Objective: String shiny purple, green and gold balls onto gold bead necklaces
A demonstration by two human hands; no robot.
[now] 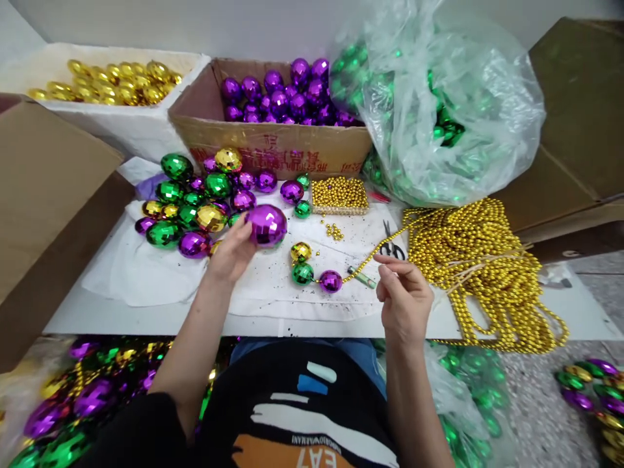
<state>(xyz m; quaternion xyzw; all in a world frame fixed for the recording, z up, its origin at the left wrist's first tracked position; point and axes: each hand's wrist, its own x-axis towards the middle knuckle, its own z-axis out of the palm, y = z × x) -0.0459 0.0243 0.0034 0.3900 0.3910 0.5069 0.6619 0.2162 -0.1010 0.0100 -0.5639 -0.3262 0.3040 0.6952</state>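
My left hand (233, 252) grips a large shiny purple faceted ball (267, 225) above the white cloth. Over the cloth on the other side, my right hand (404, 296) is closed with thumb and fingers pinched together; whatever is between them, if anything, is too small to make out. Between my hands lies a short string with a gold ball (301, 251), a green ball (303, 273) and a purple ball (330, 281), joined to a strand of small gold beads (373, 255) that runs up to the right. Black-handled scissors (392, 249) lie just beyond my right hand.
A heap of mixed balls (190, 211) lies at the left. Behind stand a white foam box (127, 120), a carton of purple balls (273, 146) and a plastic bag of green balls (468, 104). A tray of small beads (340, 196) and bundled gold bead strands (463, 260) sit rightward.
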